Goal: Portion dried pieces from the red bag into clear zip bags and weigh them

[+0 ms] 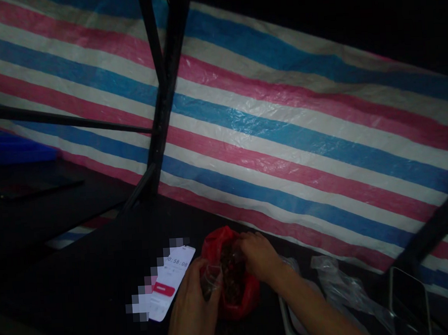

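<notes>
My left hand (192, 306): grasping a clear packet (211, 277) | my right hand (258, 256): at the red bag's (250, 293) rim, grip indiscernible | bag: open on black table (102, 286), beside lit phone (168, 282)

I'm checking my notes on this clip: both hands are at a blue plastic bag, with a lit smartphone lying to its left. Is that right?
Not quite: the plastic bag is red, as the head view shows. The left hand and right hand are at it, with the lit smartphone to its left.
</notes>
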Motion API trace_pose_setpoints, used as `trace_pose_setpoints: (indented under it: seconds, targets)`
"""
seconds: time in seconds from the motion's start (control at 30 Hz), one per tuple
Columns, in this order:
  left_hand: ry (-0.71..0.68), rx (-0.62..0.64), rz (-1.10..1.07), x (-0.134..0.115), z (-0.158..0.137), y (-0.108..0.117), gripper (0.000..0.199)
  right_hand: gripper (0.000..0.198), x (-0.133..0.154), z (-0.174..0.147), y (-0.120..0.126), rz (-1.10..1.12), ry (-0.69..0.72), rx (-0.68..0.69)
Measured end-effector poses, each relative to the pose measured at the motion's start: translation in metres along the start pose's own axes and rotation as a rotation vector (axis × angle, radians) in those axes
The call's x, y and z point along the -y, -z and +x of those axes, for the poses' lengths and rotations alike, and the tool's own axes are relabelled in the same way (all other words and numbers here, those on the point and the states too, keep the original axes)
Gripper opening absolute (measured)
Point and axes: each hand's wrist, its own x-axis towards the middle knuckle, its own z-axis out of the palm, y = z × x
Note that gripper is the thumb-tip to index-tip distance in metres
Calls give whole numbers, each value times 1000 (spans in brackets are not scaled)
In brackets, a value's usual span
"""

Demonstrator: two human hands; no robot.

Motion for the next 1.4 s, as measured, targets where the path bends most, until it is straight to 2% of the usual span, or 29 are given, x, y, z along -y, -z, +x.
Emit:
trace_pose_setpoints:
  seconds: [0.1, 0.23, 0.4, 0.57, 0.67, 0.8, 0.93, 1.13, 1.4]
  targets:
    - [30, 44, 26, -2, 1, -3, 57, 38, 3, 10, -11, -1, -6, 26]
    - [64, 82, -86, -5, 2, -10, 50, 40, -2, 10, -13, 107, 39, 79]
    - [68, 8, -264, -3, 4, -17, 57, 47, -13, 4, -20, 331, 67, 93]
    - [27, 20, -252, 0, 2, -18, 54, 41, -26, -4, -31, 619, 52, 58]
    - [-15, 39, -191, -2, 1, -18, 49, 40, -31, -16, -23, 757, 58, 7]
    - [-29, 34, -112, -4, 1, -22, 48, 37, -29, -34, 0, 847, 111, -77]
    - [-64, 38, -91, 0, 2, -28, 49, 39, -16, -44, 17, 816, 193, -119]
    - [-55, 46, -105, -2, 1, -30, 54, 40, -2, -47, 23, 439, 286, -204]
    - [-66, 59, -158, 0, 1, -25, 50, 44, 1, -44, 10, 462, 231, -234]
